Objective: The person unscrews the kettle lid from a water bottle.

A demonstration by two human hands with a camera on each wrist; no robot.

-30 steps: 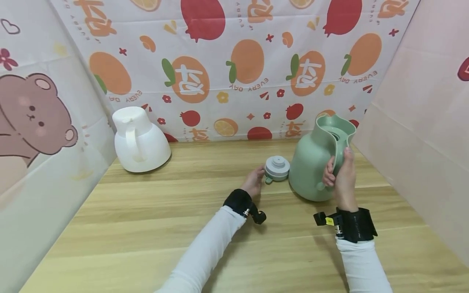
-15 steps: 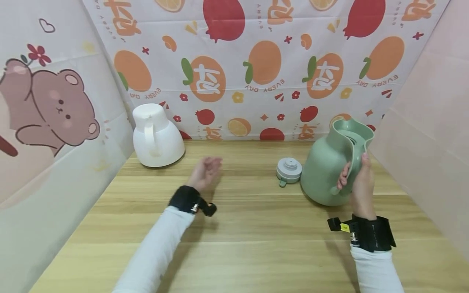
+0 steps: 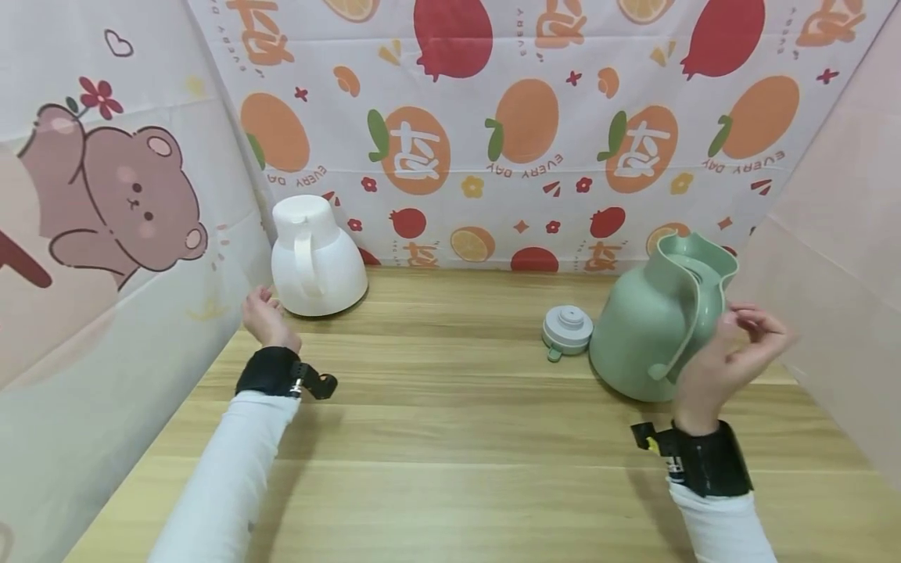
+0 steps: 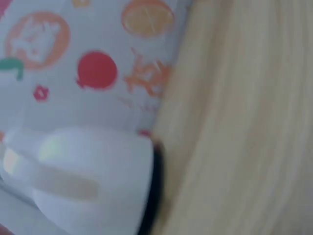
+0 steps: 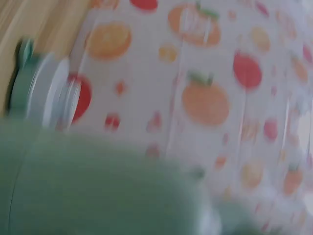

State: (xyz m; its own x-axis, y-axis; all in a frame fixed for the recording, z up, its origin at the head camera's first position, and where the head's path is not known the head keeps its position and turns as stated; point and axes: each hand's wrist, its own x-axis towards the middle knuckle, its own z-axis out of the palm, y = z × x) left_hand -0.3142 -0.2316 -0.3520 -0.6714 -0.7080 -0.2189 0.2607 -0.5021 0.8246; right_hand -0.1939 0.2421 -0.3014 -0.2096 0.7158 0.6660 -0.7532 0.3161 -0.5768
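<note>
A green thermos jug [image 3: 644,336] stands upright on the right of the table, its mouth uncovered. Beside its handle my right hand [image 3: 732,360] hovers with fingers loosely bent, holding nothing. The grey stopper lid [image 3: 567,328] with a green tab lies at the jug's left side; in the right wrist view the lid [image 5: 46,93] appears beyond the jug's blurred body [image 5: 98,181]. My left hand [image 3: 271,319] is at the near left of a white thermos jug [image 3: 317,266], fingers loosely curled and holding nothing. The white jug [image 4: 98,181] also shows in the left wrist view, capped.
A wooden tabletop [image 3: 450,438] extends between the two jugs. Fruit-print cloth [image 3: 479,188] hangs close behind it. Pale side cloths border the left, with a bear print [image 3: 141,195], and the right.
My left hand has left the stopper lid and swung left to the white jug. My right hand has let go of the green jug's handle. The head view has turned left.
</note>
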